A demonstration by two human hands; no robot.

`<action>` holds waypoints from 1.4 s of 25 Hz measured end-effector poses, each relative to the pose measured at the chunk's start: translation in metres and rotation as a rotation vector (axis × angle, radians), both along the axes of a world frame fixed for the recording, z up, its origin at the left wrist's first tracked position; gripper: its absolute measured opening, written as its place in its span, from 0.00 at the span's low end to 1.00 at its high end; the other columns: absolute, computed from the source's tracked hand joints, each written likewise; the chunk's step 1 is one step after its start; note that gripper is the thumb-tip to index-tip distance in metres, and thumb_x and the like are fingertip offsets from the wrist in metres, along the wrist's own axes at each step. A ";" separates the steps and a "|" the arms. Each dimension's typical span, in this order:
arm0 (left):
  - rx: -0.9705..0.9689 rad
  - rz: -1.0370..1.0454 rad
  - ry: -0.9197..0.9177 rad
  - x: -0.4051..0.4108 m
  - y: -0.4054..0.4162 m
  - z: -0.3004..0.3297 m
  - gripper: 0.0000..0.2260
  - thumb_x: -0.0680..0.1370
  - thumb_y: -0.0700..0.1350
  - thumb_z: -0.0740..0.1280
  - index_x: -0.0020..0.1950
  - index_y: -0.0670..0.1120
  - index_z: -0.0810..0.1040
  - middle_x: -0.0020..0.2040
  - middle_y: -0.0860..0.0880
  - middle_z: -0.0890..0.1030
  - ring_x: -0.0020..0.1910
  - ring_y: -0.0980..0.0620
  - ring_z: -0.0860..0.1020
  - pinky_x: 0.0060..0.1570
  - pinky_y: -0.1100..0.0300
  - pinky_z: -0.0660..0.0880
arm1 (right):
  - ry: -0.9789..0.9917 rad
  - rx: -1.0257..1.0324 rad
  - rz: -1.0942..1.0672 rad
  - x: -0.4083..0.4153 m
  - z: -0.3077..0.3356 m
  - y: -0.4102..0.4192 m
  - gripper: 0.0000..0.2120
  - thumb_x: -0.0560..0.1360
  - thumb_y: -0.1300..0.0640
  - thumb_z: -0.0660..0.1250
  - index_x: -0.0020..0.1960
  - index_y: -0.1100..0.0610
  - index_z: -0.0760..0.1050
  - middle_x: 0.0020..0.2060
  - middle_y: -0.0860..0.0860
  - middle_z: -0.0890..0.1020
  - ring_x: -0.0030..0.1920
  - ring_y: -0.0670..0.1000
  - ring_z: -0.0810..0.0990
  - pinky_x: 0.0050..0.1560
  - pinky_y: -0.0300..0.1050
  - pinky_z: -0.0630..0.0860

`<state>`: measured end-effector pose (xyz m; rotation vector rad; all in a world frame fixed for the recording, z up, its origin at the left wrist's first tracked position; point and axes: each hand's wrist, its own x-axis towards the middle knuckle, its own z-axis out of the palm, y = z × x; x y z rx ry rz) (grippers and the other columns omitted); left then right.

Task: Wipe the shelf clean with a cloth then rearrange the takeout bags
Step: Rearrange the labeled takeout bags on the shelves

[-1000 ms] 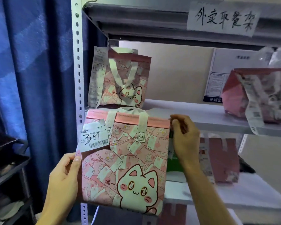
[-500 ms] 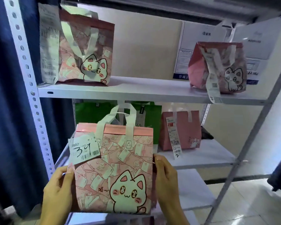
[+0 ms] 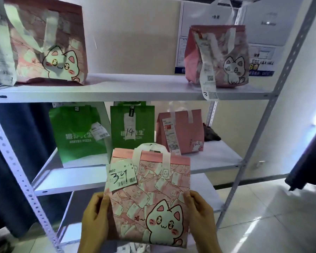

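Note:
I hold a pink cat-print takeout bag (image 3: 153, 194) with a label marked 34 upright in front of the white metal shelf (image 3: 135, 89). My left hand (image 3: 95, 221) grips its left side and my right hand (image 3: 201, 214) grips its right side. On the upper shelf board stand a pink cat bag (image 3: 46, 44) at the left and another pink cat bag (image 3: 219, 55) at the right. The middle board carries two green bags (image 3: 77, 134) (image 3: 133, 126) and a plain pink bag (image 3: 181, 130). No cloth is visible.
A dark crumpled object (image 3: 211, 133) lies behind the plain pink bag. A dark blue curtain (image 3: 11, 161) hangs left of the shelf. A dark fabric item (image 3: 308, 157) hangs at the right over the tiled floor (image 3: 263, 216). Paper notices (image 3: 259, 33) hang on the wall behind.
The held bag has come lower and to the right, in front of the lower boards. My right hand slid from its top corner to its lower right side. The view tilted down.

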<state>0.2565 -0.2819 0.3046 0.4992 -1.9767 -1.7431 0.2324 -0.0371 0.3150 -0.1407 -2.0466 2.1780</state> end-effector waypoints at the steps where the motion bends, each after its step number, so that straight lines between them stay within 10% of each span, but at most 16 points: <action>1: -0.001 -0.031 -0.009 -0.003 0.017 -0.002 0.09 0.82 0.45 0.63 0.43 0.52 0.79 0.40 0.53 0.84 0.43 0.48 0.80 0.44 0.51 0.76 | -0.019 0.000 -0.024 0.000 -0.004 0.017 0.09 0.82 0.58 0.65 0.47 0.58 0.83 0.41 0.53 0.88 0.45 0.56 0.87 0.46 0.50 0.84; 10: 0.041 -0.187 -0.066 -0.026 0.161 -0.011 0.09 0.83 0.39 0.59 0.47 0.44 0.77 0.43 0.47 0.83 0.42 0.52 0.80 0.32 0.73 0.71 | -0.094 -0.039 -0.210 -0.004 -0.017 0.150 0.09 0.82 0.54 0.65 0.49 0.53 0.84 0.43 0.54 0.88 0.46 0.59 0.87 0.46 0.57 0.84; 14: -0.015 -0.253 -0.092 -0.046 0.189 -0.008 0.10 0.83 0.40 0.58 0.48 0.45 0.78 0.46 0.49 0.83 0.46 0.51 0.80 0.38 0.66 0.74 | -0.086 -0.028 -0.239 -0.017 -0.014 0.184 0.10 0.83 0.53 0.64 0.51 0.55 0.82 0.42 0.53 0.88 0.41 0.56 0.87 0.39 0.49 0.82; 28: -0.108 -0.099 0.007 -0.256 0.217 0.023 0.16 0.83 0.42 0.59 0.70 0.50 0.67 0.67 0.49 0.75 0.63 0.47 0.75 0.62 0.47 0.75 | -0.009 0.011 -0.409 -0.118 0.023 0.276 0.11 0.82 0.48 0.64 0.54 0.53 0.81 0.47 0.58 0.87 0.49 0.64 0.86 0.51 0.69 0.81; 35: -0.328 0.096 -0.107 -0.327 0.196 0.026 0.28 0.80 0.41 0.64 0.78 0.48 0.57 0.73 0.42 0.69 0.65 0.40 0.75 0.59 0.42 0.77 | 0.022 -0.006 -0.412 -0.153 0.020 0.282 0.11 0.82 0.49 0.63 0.55 0.54 0.81 0.47 0.57 0.87 0.49 0.63 0.86 0.51 0.66 0.82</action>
